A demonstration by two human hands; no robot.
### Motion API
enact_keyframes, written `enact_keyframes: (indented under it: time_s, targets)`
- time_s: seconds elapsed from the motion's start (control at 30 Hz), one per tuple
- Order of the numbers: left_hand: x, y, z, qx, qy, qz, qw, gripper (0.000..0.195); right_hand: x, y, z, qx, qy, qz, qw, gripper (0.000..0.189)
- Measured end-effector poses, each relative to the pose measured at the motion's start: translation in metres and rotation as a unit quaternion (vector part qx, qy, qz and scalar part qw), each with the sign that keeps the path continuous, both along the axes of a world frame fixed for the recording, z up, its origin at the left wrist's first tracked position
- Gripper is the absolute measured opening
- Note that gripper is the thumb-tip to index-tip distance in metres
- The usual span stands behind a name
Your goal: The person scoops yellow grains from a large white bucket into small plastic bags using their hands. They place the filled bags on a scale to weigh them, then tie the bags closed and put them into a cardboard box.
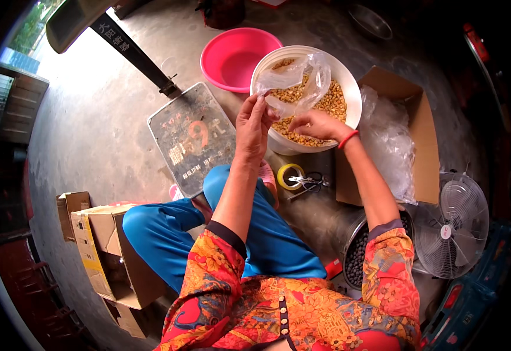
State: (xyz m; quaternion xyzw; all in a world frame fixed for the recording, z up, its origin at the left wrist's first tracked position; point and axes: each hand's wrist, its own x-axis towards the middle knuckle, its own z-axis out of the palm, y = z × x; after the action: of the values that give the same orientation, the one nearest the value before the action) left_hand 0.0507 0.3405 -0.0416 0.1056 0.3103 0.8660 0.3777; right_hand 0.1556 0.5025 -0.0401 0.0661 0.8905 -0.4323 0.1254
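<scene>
A white plastic bucket point(355, 103) holds loose yellow corn kernels point(335, 100). Over the kernels lies a clear plastic bag point(279, 80), its loop of film spread across the bucket's mouth. My left hand point(254, 123), at the bucket's near left rim, pinches the bag's edge between thumb and fingers. Inside the rim, my right hand point(319, 126) reaches low over the corn with bent fingers, close to the bag. Whether kernels or film lie between those fingers is hidden. A red band circles the right wrist.
Beside the bucket are a pink basin point(233, 55) and a platform scale point(198, 136). Right stand a cardboard box of plastic bags point(426, 145), a fan point(450, 232) and a metal pot of dark round pieces point(355, 259). Yellow tape point(285, 180) and scissors point(311, 181) lie near my feet.
</scene>
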Motion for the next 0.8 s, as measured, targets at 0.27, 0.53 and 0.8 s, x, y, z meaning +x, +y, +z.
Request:
enact_keyframes:
  time_s: [0.27, 0.53, 0.8]
  targets:
    - [0.003, -0.007, 0.012, 0.002, 0.015, -0.020, 1.000, 0.036, -0.004, -0.004, -0.046, 0.247, -0.036, 0.010, 0.968, 0.038]
    - [0.004, -0.007, 0.011, 0.012, 0.007, -0.047, 0.999, 0.046, 0.004, 0.004, -0.052, 0.228, 0.002, 0.037, 0.973, 0.036]
    - [0.005, -0.006, 0.013, -0.005, 0.038, -0.041, 0.998, 0.052, 0.005, 0.022, -0.080, 0.084, 0.057, -0.146, 0.984, 0.025]
